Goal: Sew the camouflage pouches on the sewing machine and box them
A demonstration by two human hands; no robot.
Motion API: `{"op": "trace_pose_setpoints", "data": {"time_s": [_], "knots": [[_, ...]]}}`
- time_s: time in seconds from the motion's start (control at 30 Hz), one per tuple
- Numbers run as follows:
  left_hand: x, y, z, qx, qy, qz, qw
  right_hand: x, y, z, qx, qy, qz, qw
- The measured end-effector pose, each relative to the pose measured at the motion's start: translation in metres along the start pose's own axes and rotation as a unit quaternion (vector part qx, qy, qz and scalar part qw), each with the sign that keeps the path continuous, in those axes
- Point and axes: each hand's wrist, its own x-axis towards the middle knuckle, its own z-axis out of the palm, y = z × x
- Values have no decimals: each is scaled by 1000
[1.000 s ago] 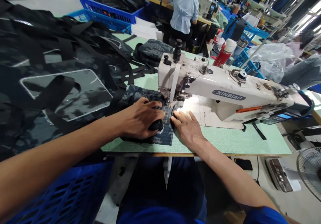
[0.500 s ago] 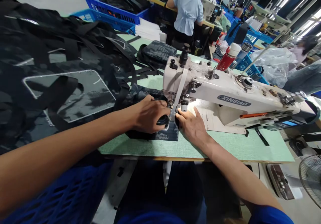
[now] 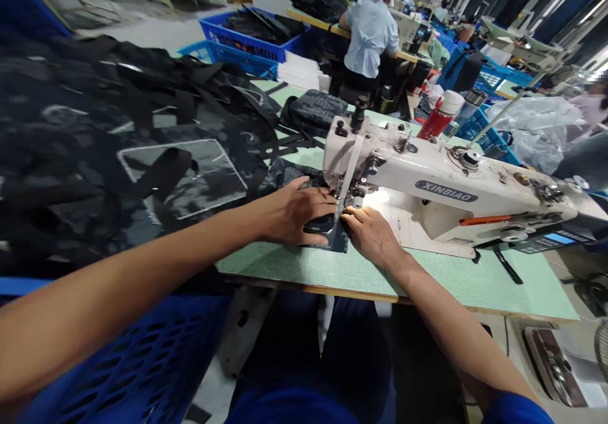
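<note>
A white sewing machine [image 3: 403, 170] stands on the green table [image 3: 294, 270], its needle area lit. Dark camouflage fabric [image 3: 339, 241] lies under the needle. My left hand [image 3: 304, 212] rests on it left of the needle, fingers spread around a dark oval part [image 3: 320, 223]. Just right of the needle, my right hand [image 3: 373, 234] has its fingertips bent together at the fabric's edge; whether they pinch it is hidden. A pale strip [image 3: 350, 167] hangs down the front of the machine head.
Black fabric and straps [image 3: 190, 120] pile up at left. A small dark pouch [image 3: 318, 107], a red bottle [image 3: 439, 116] and black snips [image 3: 508, 265] are around the machine. A blue crate [image 3: 147, 360] stands below left; a person [image 3: 370, 34] sits beyond.
The view has shifted, so the table and machine appear farther right. My left hand's fingers have spread wider over the fabric, and my right hand's fingers have drawn closer together.
</note>
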Motion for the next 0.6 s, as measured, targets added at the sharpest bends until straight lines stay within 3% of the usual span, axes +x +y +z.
{"op": "trace_pose_setpoints", "data": {"time_s": [0.07,0.17,0.23,0.3,0.37,0.47,0.6], "knots": [[-36,2,-2,18,63,-40,997,-4,1,4,3,6,-3,1000],[-104,-6,2,65,149,-231,959,-9,1,14,6,30,4,1000],[-144,-18,10,103,136,-352,920,-10,0,21,19,57,19,998],[-169,-36,16,135,98,-400,901,-11,-1,28,37,79,28,996],[-179,-56,15,145,62,-388,908,-12,0,32,46,86,26,995],[-172,-88,-8,139,30,-320,937,-12,3,33,45,79,22,996],[-143,-104,-45,155,88,-302,937,-10,2,28,39,78,26,996]]}}
